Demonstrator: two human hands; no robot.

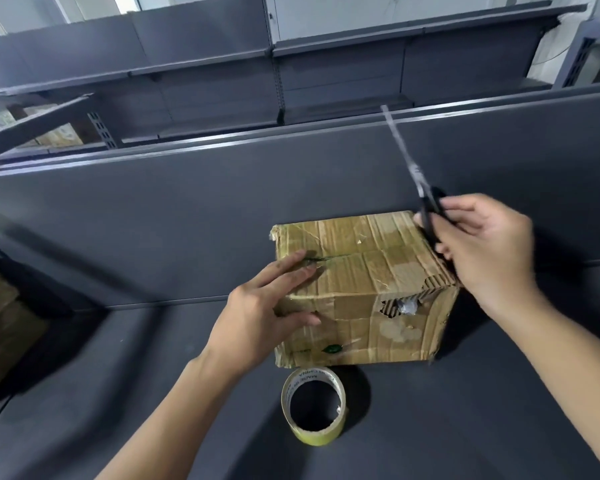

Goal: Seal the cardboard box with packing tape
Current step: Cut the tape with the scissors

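Note:
A worn cardboard box [368,271], covered in old brown tape and torn open at its near right top corner, stands on the dark grey surface [153,375]. My left hand [267,306] rests flat on the box's left side, fingers spread across the top seam and front face. My right hand [485,244] hovers over the box's right top edge and grips black-handled scissors [416,181], blades pointing up and away, blurred. A roll of packing tape [314,405] lies flat just in front of the box, untouched.
A grey partition wall [222,188] rises right behind the box. Beyond it stand dark metal shelves [291,64], with cartons [56,133] at the far left. A brown box [0,323] sits low at the left edge.

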